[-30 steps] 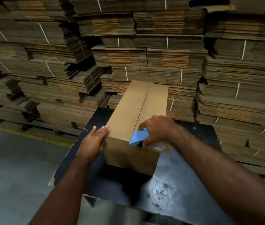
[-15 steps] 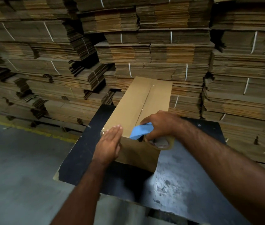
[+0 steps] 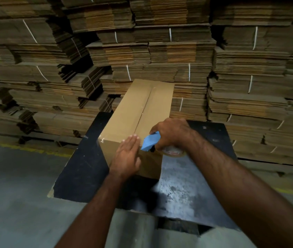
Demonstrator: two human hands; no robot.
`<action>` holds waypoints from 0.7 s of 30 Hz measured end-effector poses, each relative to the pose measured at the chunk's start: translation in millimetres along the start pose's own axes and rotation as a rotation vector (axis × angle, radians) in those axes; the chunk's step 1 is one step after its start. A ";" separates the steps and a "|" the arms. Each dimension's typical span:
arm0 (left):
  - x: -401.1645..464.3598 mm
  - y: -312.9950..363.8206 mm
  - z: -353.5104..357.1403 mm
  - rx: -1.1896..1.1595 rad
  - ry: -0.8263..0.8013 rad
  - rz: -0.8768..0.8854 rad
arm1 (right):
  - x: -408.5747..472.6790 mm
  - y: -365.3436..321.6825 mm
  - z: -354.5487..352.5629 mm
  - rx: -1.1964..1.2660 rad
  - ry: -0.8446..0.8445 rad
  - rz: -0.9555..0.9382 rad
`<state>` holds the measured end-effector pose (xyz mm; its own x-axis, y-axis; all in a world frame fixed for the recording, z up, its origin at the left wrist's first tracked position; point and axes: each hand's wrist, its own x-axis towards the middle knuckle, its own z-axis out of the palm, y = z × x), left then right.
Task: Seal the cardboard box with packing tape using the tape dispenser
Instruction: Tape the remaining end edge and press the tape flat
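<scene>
Since the earlier frame, left hand has slid from the box's left corner onto its near face, flat, fingers together. Right hand is wrapped around the blue dispenser at the near top edge. Flaps are closed, contents hidden. On the black table, the box's long axis runs away toward the stacked cardboard, tape glinting along the seam.

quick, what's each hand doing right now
Left hand: open, flat on the brown cardboard box, holding nothing.
Right hand: closed around the blue tape dispenser.
</scene>
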<state>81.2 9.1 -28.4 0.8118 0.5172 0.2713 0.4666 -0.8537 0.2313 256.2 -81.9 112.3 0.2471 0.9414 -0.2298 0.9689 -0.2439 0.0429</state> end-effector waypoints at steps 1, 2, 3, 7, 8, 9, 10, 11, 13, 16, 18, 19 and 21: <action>0.4 2.8 2.7 -0.033 0.006 -0.030 | -1.1 -1.0 0.3 -0.009 0.009 0.001; 0.8 3.2 3.8 -0.045 0.016 -0.050 | -1.1 -2.0 1.4 -0.018 0.019 0.000; 0.6 1.8 3.6 -0.033 0.019 -0.052 | -1.2 -2.8 2.8 -0.024 0.029 -0.005; -0.7 -5.9 -2.0 0.054 0.002 0.017 | -10.4 12.8 8.3 0.067 0.049 -0.047; -0.8 -7.0 -3.7 0.062 -0.006 0.021 | -16.5 23.2 12.4 0.102 0.054 -0.052; -0.8 -6.3 -4.6 0.065 -0.012 0.020 | -23.8 35.0 17.9 0.116 0.058 -0.052; -0.4 -4.9 -5.8 0.062 -0.016 0.018 | -31.3 46.7 24.0 0.118 0.056 -0.045; -0.1 -3.2 -7.2 0.061 -0.016 0.015 | -38.7 55.7 29.5 0.122 0.052 -0.034; -0.8 1.4 -9.2 0.062 0.003 -0.004 | -47.8 63.2 35.6 0.145 0.047 -0.008; 2.4 11.7 -10.4 0.083 0.019 -0.040 | -41.6 60.7 35.1 0.137 0.059 0.003; 7.1 25.5 -7.5 0.065 -0.026 0.005 | -36.7 60.7 36.0 0.145 0.052 0.010; 8.5 34.2 -4.6 0.050 -0.049 0.051 | -35.8 61.7 37.3 0.141 0.051 0.019; 9.3 46.8 2.3 0.010 -0.072 0.085 | -35.5 63.7 40.8 0.149 0.057 0.034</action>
<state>111.3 -26.2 -17.2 0.8714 0.4374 0.2219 0.3982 -0.8951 0.2008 308.4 -140.3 83.5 0.2846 0.9426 -0.1745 0.9478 -0.3040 -0.0961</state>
